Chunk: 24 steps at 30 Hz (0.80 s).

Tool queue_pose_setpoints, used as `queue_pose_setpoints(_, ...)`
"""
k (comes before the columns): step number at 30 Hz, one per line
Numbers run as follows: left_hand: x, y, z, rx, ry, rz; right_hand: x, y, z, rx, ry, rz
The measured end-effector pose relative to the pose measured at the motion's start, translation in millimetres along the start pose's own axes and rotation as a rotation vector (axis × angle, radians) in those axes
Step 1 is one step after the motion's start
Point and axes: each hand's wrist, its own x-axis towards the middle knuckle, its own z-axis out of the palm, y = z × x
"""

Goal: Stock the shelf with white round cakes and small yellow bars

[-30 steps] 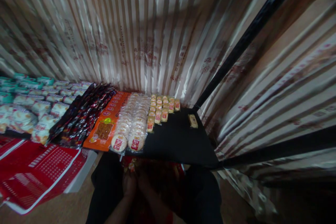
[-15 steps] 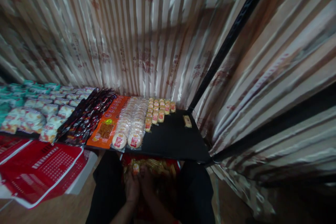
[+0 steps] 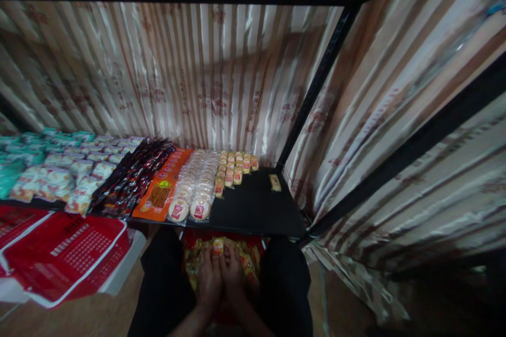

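My left hand (image 3: 208, 283) and my right hand (image 3: 233, 279) are pressed together low in the picture, between my dark trouser legs. Their fingertips pinch a small yellow snack packet with a red label (image 3: 217, 247). Under them lies a red bag of similar small yellow packets (image 3: 248, 266). Just beyond is the front edge of a black shelf (image 3: 253, 210). On it lie small yellow packets in rows (image 3: 233, 171), round white cakes in clear wrap (image 3: 195, 195) and orange packs (image 3: 160, 195).
Dark red snack packs (image 3: 132, 179) and white and green packets (image 3: 47, 171) fill the shelf's left part. One loose packet (image 3: 275, 182) lies near the shelf's right post (image 3: 312, 89). Striped shiny curtain covers back and right. A red printed box (image 3: 67, 253) stands at the left.
The view has tilted down, and the shelf board above now shows along the top. My hands have come up from the bag with a small packet between the fingertips.
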Motion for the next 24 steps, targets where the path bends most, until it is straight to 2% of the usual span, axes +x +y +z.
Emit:
queue_pose_setpoints(4,-2.9,25.1,-7.3,-0.104,0.027,0.06,5.2,-17.8,-18.5,0.067,-0.026,-0.039)
queue_pose_setpoints(9,-0.5,50.8,-14.9,-0.178,0.027,0.131,16.7,-39.4,-33.8,0.049,0.043,-0.077)
queue_pose_setpoints(17,16.0,82.8,-18.0,-0.208,0.043,0.136,40.5,-54.4,-36.4,0.057,0.068,-0.062)
queue_pose_setpoints(24,33.1,98.7,-15.7,-0.209,0.032,0.17,64.5,-62.5,-36.8,0.086,0.091,-0.111)
